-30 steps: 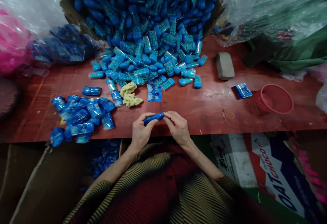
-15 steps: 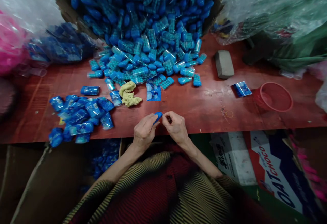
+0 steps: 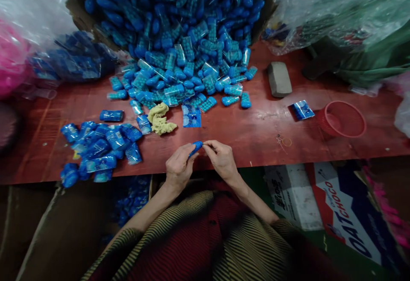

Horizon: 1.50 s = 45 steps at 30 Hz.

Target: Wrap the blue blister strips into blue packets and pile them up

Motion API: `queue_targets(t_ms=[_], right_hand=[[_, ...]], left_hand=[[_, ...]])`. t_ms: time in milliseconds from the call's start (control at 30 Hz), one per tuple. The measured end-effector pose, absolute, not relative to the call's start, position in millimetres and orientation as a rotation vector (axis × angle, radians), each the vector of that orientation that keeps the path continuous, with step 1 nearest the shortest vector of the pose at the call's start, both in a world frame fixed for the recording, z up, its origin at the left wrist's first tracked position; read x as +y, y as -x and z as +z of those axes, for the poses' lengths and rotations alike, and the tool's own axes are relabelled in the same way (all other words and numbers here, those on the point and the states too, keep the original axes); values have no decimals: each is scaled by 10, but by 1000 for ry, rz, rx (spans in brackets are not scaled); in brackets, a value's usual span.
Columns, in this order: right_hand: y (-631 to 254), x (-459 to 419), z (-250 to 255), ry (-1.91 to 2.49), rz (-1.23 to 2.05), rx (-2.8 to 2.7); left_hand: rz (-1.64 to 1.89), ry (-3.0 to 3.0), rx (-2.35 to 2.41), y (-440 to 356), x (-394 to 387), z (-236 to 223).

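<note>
Close to the table's front edge, my left hand is closed around a small blue packet that pokes out between thumb and fingers. My right hand is pinched at the packet's right end; the fingertips hide what lies between them. Just beyond the hands rests a flat blue printed wrapper. Beside it is a crumpled yellowish lump. To the left lies a pile of blue wrapped packets. Farther back, clear bottles with blue caps and small blue balls spill from a dark box.
On the right stand a grey block, a blue packet stack and a red plastic basket. A rubber band lies nearby. Plastic bags crowd both back corners. Printed cartons sit below the table edge.
My right fingertips have closed the small gap to the packet and now meet its end. My left hand still holds the packet, and the view has shifted slightly.
</note>
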State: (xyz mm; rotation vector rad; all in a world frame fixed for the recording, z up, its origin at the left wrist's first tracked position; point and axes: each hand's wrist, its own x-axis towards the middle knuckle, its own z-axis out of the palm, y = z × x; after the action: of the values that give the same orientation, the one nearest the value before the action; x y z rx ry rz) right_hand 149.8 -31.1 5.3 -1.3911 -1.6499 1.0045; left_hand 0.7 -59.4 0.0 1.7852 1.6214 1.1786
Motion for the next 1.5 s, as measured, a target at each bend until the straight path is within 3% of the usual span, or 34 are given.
queue_targets(t_ms=[967, 1267, 1500], right_hand=[[-1488, -307, 128, 1382, 1011, -1655], [-1501, -300, 134, 1376, 938, -1721], [-1485, -298, 149, 1416, 843, -1772]], left_hand=[[1167, -1987, 1608, 49, -592, -45], [1349, -2510, 1536, 50, -568, -105], [1419, -2592, 1517, 33, -550, -112]])
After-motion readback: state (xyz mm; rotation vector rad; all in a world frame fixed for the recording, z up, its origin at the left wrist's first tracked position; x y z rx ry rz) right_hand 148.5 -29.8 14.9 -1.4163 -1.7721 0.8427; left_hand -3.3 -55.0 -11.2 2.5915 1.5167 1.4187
